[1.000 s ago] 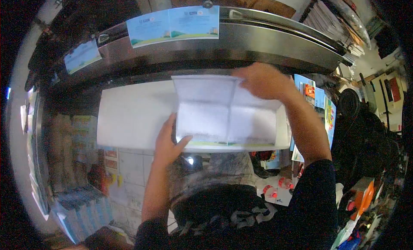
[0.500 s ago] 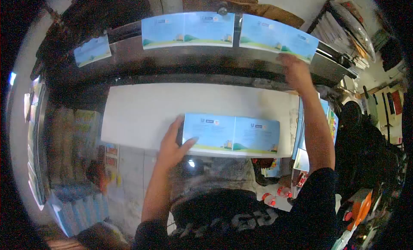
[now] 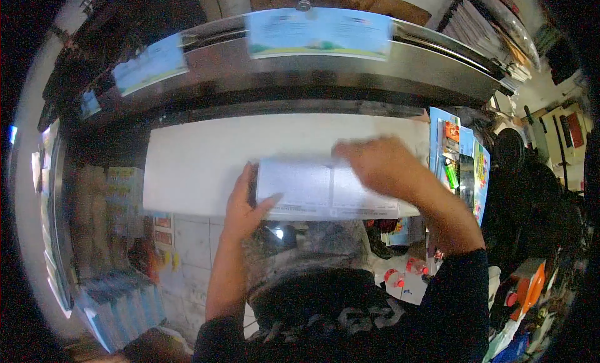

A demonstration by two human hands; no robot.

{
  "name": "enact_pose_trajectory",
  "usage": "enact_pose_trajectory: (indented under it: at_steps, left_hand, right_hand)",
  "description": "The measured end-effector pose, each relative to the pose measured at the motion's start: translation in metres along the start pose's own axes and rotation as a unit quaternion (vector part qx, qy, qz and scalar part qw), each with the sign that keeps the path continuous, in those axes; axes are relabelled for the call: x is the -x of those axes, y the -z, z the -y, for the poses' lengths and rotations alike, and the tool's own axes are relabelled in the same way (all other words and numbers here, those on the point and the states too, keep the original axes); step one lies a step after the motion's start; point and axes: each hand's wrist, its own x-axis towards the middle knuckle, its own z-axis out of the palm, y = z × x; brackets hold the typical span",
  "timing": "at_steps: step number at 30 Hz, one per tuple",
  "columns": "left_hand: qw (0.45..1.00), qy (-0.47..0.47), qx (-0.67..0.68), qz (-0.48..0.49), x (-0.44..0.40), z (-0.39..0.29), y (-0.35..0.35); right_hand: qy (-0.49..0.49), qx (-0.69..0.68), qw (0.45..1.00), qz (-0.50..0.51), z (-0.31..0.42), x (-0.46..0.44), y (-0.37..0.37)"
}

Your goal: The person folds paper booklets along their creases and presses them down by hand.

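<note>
A stack of printed sheets [image 3: 294, 183] lies at the front of the white tabletop [image 3: 206, 160]. Its top face is whitish, with faint print along the lower edge and a crease down the middle. At the stack's left end, my left hand [image 3: 242, 203] grips it, thumb on top and fingers along the side. My right hand [image 3: 381, 166] is over the right half and far edge of the stack, curled and smeared by motion. Whether its fingertips hold a sheet cannot be made out. Beyond the table, a blue printed sheet [image 3: 320, 35] hangs over a long metal rail [image 3: 437, 66].
Another blue sheet [image 3: 150, 63] is on the rail's left part. At the table's right end are printed sheets with a green lighter [image 3: 450, 174] and a red-orange pack [image 3: 451, 131]. Bundled blue stacks [image 3: 122, 310] stand low at left; red-capped bottles [image 3: 394, 278] are below right.
My right hand has come back from the rail to the stack. The stack's top face has gone from blue to whitish. Sheets on the rail have shifted left. My left hand stays at the stack.
</note>
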Motion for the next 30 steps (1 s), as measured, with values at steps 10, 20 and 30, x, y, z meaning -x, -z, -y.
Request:
enact_pose_trajectory:
  at_steps: [10, 20, 30]
  left_hand:
    - [0.992, -0.022, -0.124, 0.010, -0.003, -0.004, 0.001]
    - [0.997, -0.025, -0.077, 0.018, -0.003, -0.004, 0.001]
    - [0.996, -0.013, -0.070, 0.052, -0.001, -0.004, 0.014]
  right_hand:
    - [-0.218, 0.206, 0.950, -0.082, -0.057, -0.026, 0.063]
    - [-0.115, 0.184, 0.902, -0.373, -0.218, -0.040, 0.027]
    - [-0.004, 0.060, 0.998, -0.007, 0.032, 0.031, -0.063]
